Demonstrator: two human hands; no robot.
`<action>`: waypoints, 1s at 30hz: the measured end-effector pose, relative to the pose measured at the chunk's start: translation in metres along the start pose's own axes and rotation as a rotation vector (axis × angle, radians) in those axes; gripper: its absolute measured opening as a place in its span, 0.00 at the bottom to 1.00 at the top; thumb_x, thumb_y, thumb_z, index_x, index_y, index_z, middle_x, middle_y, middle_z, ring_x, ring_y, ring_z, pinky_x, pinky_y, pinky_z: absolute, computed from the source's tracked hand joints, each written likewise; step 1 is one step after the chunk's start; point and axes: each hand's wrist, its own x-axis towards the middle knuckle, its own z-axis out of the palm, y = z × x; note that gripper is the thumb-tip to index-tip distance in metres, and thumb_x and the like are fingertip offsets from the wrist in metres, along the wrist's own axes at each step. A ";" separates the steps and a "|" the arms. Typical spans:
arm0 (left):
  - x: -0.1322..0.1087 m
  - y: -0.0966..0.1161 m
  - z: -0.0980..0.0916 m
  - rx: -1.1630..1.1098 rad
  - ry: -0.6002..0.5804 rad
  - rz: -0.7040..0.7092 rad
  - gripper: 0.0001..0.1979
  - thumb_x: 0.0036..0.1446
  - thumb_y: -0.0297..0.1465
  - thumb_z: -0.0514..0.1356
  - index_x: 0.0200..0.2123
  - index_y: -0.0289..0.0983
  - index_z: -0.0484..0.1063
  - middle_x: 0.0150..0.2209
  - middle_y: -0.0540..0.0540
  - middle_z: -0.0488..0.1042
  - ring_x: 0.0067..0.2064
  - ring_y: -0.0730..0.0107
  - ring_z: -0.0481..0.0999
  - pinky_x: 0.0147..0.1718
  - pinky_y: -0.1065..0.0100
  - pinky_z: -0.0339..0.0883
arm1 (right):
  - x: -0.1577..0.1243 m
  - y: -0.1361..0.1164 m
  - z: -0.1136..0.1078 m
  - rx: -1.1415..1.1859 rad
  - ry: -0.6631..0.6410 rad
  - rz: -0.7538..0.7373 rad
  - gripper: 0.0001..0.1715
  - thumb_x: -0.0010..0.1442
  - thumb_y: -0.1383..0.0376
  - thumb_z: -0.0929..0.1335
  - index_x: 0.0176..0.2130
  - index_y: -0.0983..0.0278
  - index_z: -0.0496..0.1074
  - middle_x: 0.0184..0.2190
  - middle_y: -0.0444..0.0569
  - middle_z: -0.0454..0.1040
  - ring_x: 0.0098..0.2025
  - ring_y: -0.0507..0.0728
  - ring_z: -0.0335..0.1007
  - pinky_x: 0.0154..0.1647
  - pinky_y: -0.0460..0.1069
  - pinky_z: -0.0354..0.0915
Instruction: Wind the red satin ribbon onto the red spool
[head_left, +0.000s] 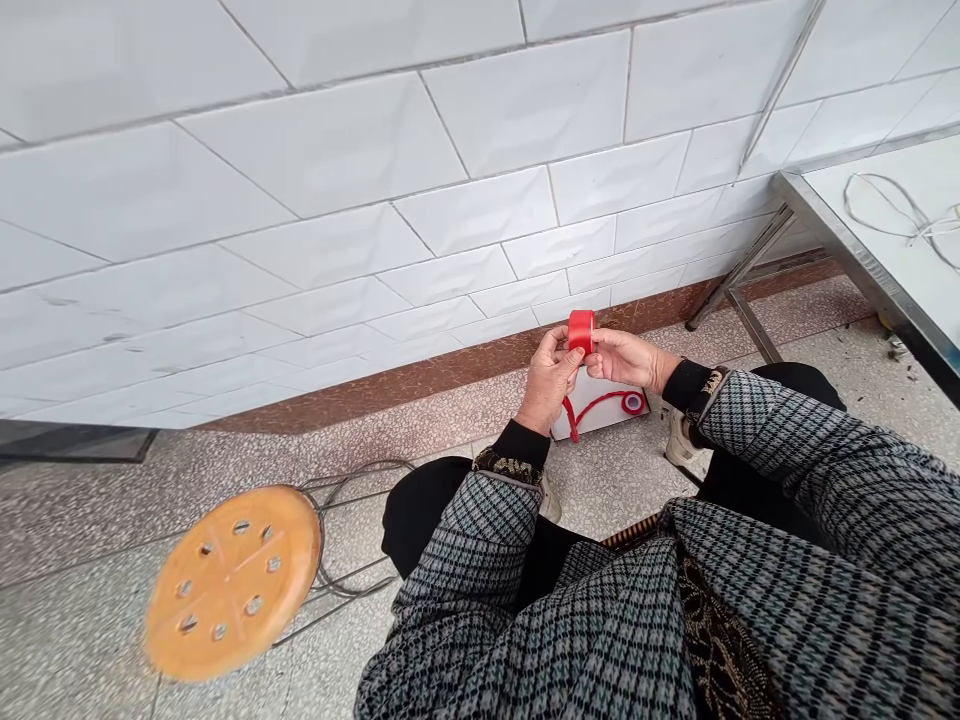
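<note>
Both my hands are raised in front of me over my knees. My left hand [546, 380] and my right hand [624, 357] pinch a roll of red tape [580, 330] between their fingers, one from each side. Below them on the floor lies a white box [600, 412] with a red wire [592, 408] and a red-ringed round part [634, 402] on top. A red strand hangs down from beneath my left hand toward the box.
An orange round stool [231, 582] with holes stands on a wire frame at lower left. A metal-edged white table [892, 250] with a looped white cable [900, 215] is at right. A white tiled wall [375, 180] rises behind the speckled floor.
</note>
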 end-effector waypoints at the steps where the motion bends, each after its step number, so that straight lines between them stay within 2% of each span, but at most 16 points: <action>1: 0.000 0.001 -0.001 -0.001 -0.009 -0.005 0.29 0.51 0.43 0.77 0.49 0.41 0.69 0.21 0.62 0.63 0.16 0.84 0.50 0.17 0.73 0.40 | 0.000 0.000 -0.001 -0.031 -0.001 0.008 0.08 0.64 0.65 0.75 0.40 0.64 0.73 0.30 0.44 0.75 0.27 0.49 0.67 0.28 0.43 0.68; 4: -0.001 0.004 -0.006 -0.012 -0.043 -0.019 0.32 0.49 0.45 0.77 0.51 0.41 0.68 0.20 0.63 0.62 0.16 0.83 0.50 0.16 0.73 0.39 | 0.000 -0.004 -0.003 -0.153 0.002 -0.027 0.17 0.61 0.60 0.78 0.46 0.61 0.75 0.39 0.47 0.80 0.38 0.54 0.76 0.38 0.49 0.75; 6: -0.002 0.008 -0.011 -0.015 -0.075 -0.038 0.33 0.49 0.46 0.77 0.51 0.41 0.68 0.19 0.64 0.60 0.15 0.83 0.49 0.16 0.74 0.38 | 0.000 -0.011 -0.005 -0.281 -0.009 -0.123 0.25 0.58 0.60 0.79 0.53 0.59 0.76 0.45 0.47 0.82 0.44 0.56 0.77 0.45 0.51 0.77; 9: -0.005 0.014 -0.016 0.004 -0.135 -0.096 0.33 0.49 0.47 0.77 0.51 0.41 0.68 0.19 0.65 0.59 0.15 0.83 0.49 0.16 0.74 0.38 | -0.001 -0.028 -0.007 -0.577 -0.076 -0.282 0.35 0.54 0.66 0.79 0.60 0.58 0.76 0.47 0.45 0.82 0.45 0.55 0.75 0.50 0.51 0.74; 11: -0.007 0.017 -0.017 0.017 -0.165 -0.135 0.33 0.48 0.46 0.78 0.51 0.41 0.68 0.19 0.65 0.60 0.15 0.83 0.49 0.16 0.74 0.38 | -0.003 -0.039 -0.008 -0.793 -0.099 -0.351 0.32 0.53 0.69 0.79 0.57 0.59 0.80 0.46 0.45 0.82 0.44 0.55 0.73 0.49 0.51 0.73; 13: -0.008 0.019 -0.015 0.024 -0.174 -0.154 0.34 0.47 0.46 0.78 0.51 0.41 0.69 0.19 0.65 0.60 0.15 0.83 0.48 0.16 0.74 0.38 | -0.005 -0.047 -0.009 -0.955 -0.060 -0.449 0.26 0.50 0.71 0.79 0.50 0.60 0.83 0.43 0.46 0.82 0.43 0.56 0.71 0.48 0.51 0.71; 16: -0.009 0.019 -0.008 0.005 -0.109 -0.120 0.32 0.48 0.46 0.78 0.49 0.41 0.69 0.18 0.65 0.60 0.15 0.83 0.49 0.16 0.75 0.39 | -0.006 -0.053 -0.009 -1.066 0.024 -0.583 0.22 0.48 0.73 0.79 0.45 0.62 0.83 0.39 0.47 0.79 0.41 0.57 0.69 0.45 0.51 0.67; 19: -0.009 0.018 -0.003 -0.015 -0.002 -0.072 0.26 0.49 0.46 0.76 0.43 0.40 0.69 0.17 0.64 0.59 0.16 0.83 0.50 0.16 0.75 0.40 | -0.004 -0.059 -0.012 -1.063 0.122 -0.596 0.22 0.49 0.73 0.76 0.47 0.64 0.81 0.34 0.44 0.77 0.37 0.55 0.66 0.41 0.49 0.64; 23: -0.011 0.018 -0.004 0.021 -0.012 -0.073 0.24 0.50 0.48 0.76 0.31 0.39 0.69 0.16 0.62 0.57 0.16 0.84 0.49 0.15 0.75 0.41 | -0.002 -0.069 -0.019 -1.001 0.267 -0.615 0.23 0.49 0.72 0.75 0.47 0.64 0.80 0.33 0.43 0.77 0.36 0.55 0.65 0.40 0.49 0.62; 27: -0.012 0.018 -0.003 0.027 -0.038 -0.054 0.24 0.50 0.49 0.75 0.30 0.37 0.72 0.15 0.61 0.56 0.15 0.84 0.49 0.15 0.75 0.41 | -0.002 -0.067 -0.017 -0.798 0.228 -0.509 0.22 0.52 0.69 0.73 0.48 0.66 0.77 0.32 0.44 0.77 0.33 0.54 0.64 0.32 0.47 0.59; 30: -0.012 0.017 0.000 0.035 -0.059 -0.062 0.24 0.49 0.50 0.76 0.31 0.36 0.74 0.15 0.61 0.56 0.15 0.84 0.48 0.15 0.75 0.41 | -0.003 -0.059 -0.009 -0.620 0.174 -0.421 0.18 0.53 0.65 0.73 0.45 0.67 0.76 0.30 0.45 0.77 0.30 0.52 0.64 0.27 0.45 0.53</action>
